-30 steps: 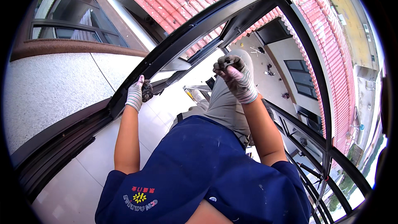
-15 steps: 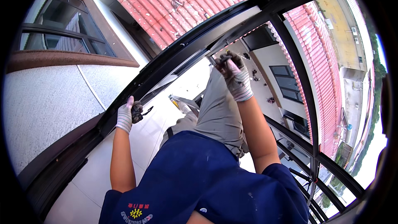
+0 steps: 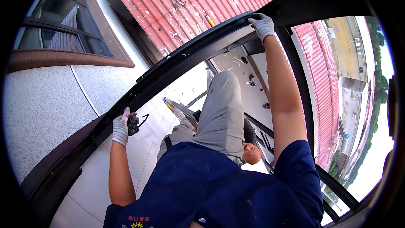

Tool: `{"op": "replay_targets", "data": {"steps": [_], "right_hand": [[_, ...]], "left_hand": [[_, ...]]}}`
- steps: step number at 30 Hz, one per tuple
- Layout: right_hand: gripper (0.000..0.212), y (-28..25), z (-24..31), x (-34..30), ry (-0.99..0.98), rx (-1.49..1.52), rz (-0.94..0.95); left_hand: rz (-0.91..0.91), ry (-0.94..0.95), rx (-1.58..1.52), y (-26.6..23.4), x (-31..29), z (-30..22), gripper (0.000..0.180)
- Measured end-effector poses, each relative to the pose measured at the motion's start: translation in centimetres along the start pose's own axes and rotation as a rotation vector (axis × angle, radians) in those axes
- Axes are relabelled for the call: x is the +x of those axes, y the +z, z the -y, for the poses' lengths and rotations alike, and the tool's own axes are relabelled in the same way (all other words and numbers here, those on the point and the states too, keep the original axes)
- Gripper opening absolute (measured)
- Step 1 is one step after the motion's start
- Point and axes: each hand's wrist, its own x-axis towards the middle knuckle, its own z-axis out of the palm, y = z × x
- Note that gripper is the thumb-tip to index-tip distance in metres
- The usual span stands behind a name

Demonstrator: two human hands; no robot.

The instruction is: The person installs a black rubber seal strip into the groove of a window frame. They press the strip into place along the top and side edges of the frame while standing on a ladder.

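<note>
My left hand, in a striped knit glove with dark fingers, is closed beside the lower left part of the long black metal frame. Its thumb points up near the frame's edge. A thin, bent black strip sticks out of these fingers; the rest of it is hidden in the grip. Further up, my right hand, gloved the same way, reaches to the far end of the same frame. Its fingers bend over the top edge and press on it. Whether something small lies under them is hidden.
Below my legs, a person is partly visible beside black bars. Part of a ladder stands by my foot on pale tiles. Beyond the frame are a red corrugated roof, a yellow-and-black object on it, and a window in the wall.
My right hand has moved up and to the right, from above my knee onto the frame. The left hand has shifted slightly down and left. A person has come into view below.
</note>
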Motion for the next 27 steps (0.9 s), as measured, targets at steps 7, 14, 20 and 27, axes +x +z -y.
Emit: {"op": "replay_targets", "data": {"steps": [7,14,20,27], "right_hand": [[0.034,0.8,-2.1,4.7,0.009,-0.333,0.122],[0.031,1.0,0.6,1.8,-0.020,-0.414,0.021],[0.027,0.5,1.3,0.7,0.021,-0.186,0.080],[0.032,-0.2,3.0,0.9,-0.052,-0.512,0.175]], "left_hand": [[-0.059,-0.008,0.013,0.4,0.2,0.3,0.058],[-0.061,0.018,0.032,0.6,-0.2,0.5,0.061],[-0.120,-0.015,0.004,0.5,0.4,1.3,0.063],[-0.127,0.028,-0.013,0.6,0.0,1.4,0.063]]}}
